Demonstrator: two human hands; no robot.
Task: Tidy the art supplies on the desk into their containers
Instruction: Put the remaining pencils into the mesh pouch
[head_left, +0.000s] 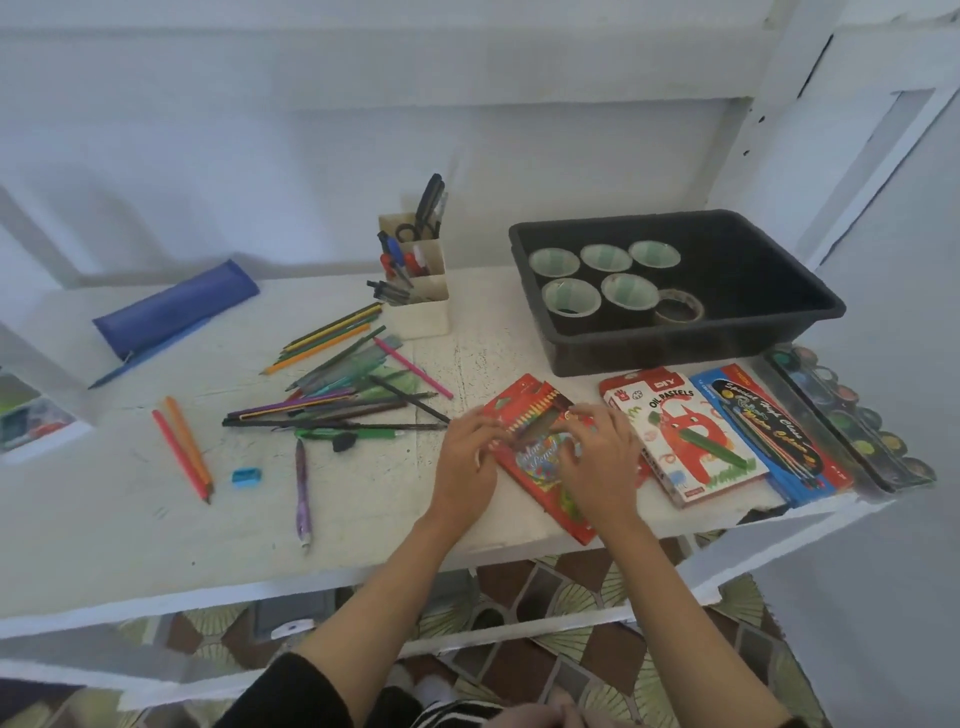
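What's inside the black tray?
Six tape rolls, holes up: five dark, one paler roll at their right. The black tray near wall hides the floor just behind it.

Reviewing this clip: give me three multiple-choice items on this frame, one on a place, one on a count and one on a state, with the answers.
1. Where are the scissors?
A. Flat on the desk
B. Standing in the pen holder
C. On the blue pencil case

2. How many tape rolls lie in the tray?
A. Three
B. Nine
C. Six

3. What are the two hands doing?
A. Holding the red pencil box
B. Resting empty on the desk
C. Lifting the tray

Answers:
1 B: the scissors stick up out of the pen holder.
2 C: five dark tape rolls and one pale one sit in the tray.
3 A: the left hand and the right hand both have curled fingers on the pencil box.
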